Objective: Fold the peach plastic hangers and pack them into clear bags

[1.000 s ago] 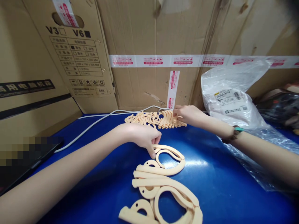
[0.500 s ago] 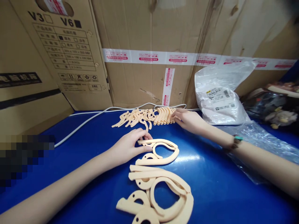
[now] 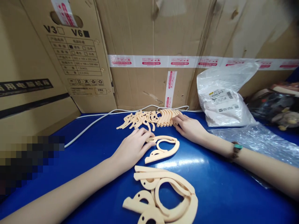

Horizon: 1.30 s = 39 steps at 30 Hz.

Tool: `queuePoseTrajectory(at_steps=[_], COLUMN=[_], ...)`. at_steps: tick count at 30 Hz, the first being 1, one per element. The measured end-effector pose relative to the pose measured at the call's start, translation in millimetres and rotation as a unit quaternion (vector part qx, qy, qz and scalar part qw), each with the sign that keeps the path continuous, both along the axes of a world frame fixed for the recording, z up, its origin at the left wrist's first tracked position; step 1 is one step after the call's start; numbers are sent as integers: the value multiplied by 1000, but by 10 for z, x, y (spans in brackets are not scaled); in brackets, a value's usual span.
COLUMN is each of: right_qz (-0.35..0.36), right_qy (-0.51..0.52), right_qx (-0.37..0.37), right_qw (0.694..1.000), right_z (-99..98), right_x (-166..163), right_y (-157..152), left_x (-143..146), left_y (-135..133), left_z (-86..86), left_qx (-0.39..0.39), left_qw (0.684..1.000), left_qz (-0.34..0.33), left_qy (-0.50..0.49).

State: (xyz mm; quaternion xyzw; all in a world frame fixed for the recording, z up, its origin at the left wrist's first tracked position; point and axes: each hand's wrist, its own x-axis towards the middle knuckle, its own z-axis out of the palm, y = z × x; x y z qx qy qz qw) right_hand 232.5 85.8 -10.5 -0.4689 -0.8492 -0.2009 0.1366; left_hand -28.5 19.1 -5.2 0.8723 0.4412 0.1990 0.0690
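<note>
Left hand (image 3: 133, 146) pinches end of cream folding hanger (image 3: 163, 155) on blue table (image 3: 105, 202); right hand (image 3: 189, 128) at row of curved pieces (image 3: 166, 118), fingertips partly hidden, cannot tell if gripping

The left forearm (image 3: 81, 187) and left hand (image 3: 132, 144) are bare as far as they show. The right forearm (image 3: 263, 166), also bare, wears a dark brown band (image 3: 234, 153) around the wrist, with a small teal-green piece (image 3: 238, 146) on its far side, too small to identify.

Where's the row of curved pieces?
Head view: the row lies far back on the table, between the loose pile on its left and the right hand.
</note>
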Motion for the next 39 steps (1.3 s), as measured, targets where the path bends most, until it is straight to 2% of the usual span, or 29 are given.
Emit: queuePoseTrajectory(at_steps=[2,4,6,9,12,15,19,24,32,35,39], right_qz=[33,100,165,194,203,201,174,170,196,195,190], right_qy=[7,25,70,173,224,296,366,359,351,377,403], right_qx=[35,71,66,-27,-112,-140,-124,-86,-30,-42,-102], right_qw=[999,992,981,965,947,923,906,914,915,904,889], right_z=[17,53,96,143,145,122,109,131,262,296,303], right_x=[0,-32,-108,-274,-404,-435,-408,-376,-263,-265,-299], right_y=[-12,-69,-184,-422,-602,-641,-580,-512,-451,-470,-485], left_x=[-9,-17,-17,13,66,101,99,71,43,51,50], left_y=[19,48,73,67,-1,-66,-70,-43,-66,-77,-73], left_z=[-10,-18,-20,17,102,175,197,178,184,199,222], left_qx=[-10,-55,-135,-212,-231,-237,-168,-82,-26,-36,-42], left_qw=[999,990,959,888,860,867,901,933,953,953,954], left_qz=[25,44,42,26,38,59,69,36,17,24,32], left_qy=[-41,-124,-246,-407,-453,-434,-395,-349,-303,-299,-296])
